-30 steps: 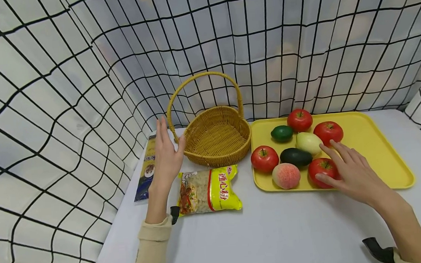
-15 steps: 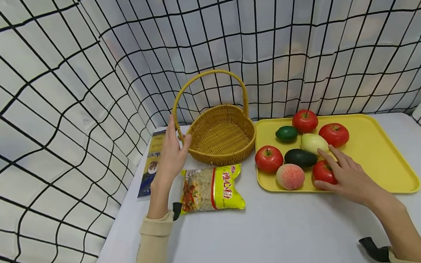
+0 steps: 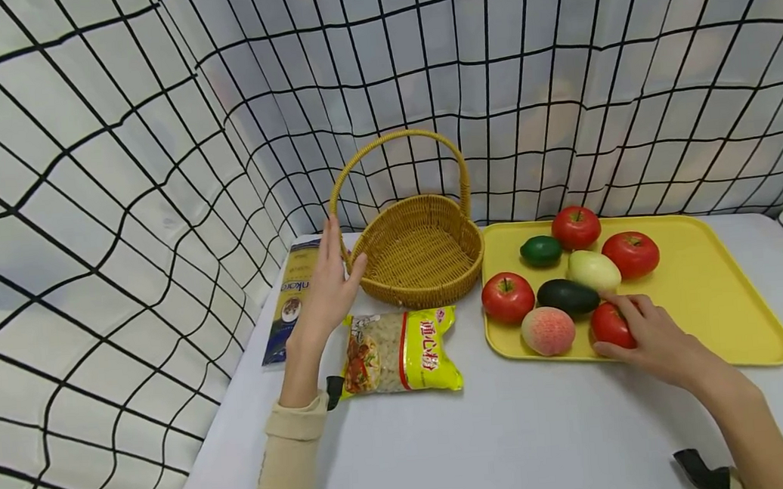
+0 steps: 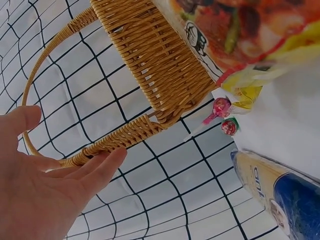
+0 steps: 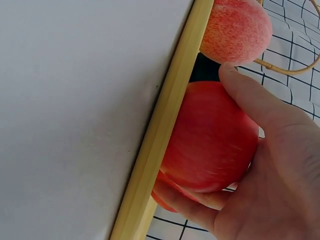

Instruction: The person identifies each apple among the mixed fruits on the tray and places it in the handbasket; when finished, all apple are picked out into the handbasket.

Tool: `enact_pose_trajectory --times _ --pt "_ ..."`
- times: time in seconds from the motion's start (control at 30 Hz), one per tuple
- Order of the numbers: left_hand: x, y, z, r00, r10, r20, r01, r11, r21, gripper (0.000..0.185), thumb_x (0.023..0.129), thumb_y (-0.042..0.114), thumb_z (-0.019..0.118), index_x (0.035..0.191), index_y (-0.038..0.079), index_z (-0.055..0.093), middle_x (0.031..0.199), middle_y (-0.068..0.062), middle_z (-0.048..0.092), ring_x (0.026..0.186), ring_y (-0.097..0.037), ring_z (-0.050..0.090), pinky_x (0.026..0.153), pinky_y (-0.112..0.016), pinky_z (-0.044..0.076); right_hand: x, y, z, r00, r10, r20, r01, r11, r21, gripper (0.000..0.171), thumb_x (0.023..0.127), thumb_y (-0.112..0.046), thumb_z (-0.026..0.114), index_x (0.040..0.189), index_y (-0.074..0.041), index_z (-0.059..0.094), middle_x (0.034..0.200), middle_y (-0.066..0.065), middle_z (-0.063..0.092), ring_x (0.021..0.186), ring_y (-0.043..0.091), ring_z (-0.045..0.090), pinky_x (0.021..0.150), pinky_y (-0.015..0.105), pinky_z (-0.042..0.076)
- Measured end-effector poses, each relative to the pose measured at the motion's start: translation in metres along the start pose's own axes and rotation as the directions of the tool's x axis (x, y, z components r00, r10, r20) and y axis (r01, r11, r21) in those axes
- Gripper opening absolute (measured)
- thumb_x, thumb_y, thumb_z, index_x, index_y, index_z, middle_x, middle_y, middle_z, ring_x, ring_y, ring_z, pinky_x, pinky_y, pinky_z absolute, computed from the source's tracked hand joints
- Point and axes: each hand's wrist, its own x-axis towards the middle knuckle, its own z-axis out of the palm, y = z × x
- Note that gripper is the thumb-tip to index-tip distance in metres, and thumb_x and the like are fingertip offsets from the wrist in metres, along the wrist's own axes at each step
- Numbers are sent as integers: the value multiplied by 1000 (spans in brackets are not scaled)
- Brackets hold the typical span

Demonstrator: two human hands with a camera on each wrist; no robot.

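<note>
basket [image 3: 421, 251] sits centre frame; our left hand [image 3: 329, 283] rests flat-fingered against its handle (grasping nothing). lower right, our right hand [image 3: 650, 332] curls round the red apple [image 3: 610, 325] at the tray's [image 3: 723, 305] near edge. the right wrist view alone shows thumb and fingers [image 5: 250, 102] wrapping it.

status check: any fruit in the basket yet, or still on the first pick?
Done: nothing; the wicker basket holds no fruit. In hand: the right hand grips a red apple at the near edge of the yellow tray; the left hand rests open at the basket's handle. Left: all seven pieces sit on the tray.
</note>
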Motion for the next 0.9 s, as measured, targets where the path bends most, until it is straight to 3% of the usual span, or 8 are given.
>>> enact_pose_trajectory --times 0.43,0.67,0.9 --pt "-1 3 -2 999 11 31 -11 1000 0 83 110 44 41 163 24 -19 174 -7 -16 163 -33 0 129 -59 19 -2 -6 -15 1000 -5 -3 5 999 -50 89 84 -57 78 147 -9 38 138 32 41 117 53 41 74 65 57" --pt "-2 4 0 999 -4 44 4 1000 -11 84 110 43 42 162 24 -22 173 -4 -21 163 -31 -3 130 -56 17 -1 -19 -23 993 -58 -102 48 994 -101 85 86 -52 78 150 -12 40 143 28 39 121 53 40 72 66 58" --pt "-3 4 0 999 -11 46 12 1000 -29 84 110 44 41 161 27 -24 170 3 -25 163 -28 -7 131 -54 13 13 -44 -29 960 -169 -223 144 982 -125 80 86 -47 80 151 -19 43 144 23 41 126 48 39 75 69 57"
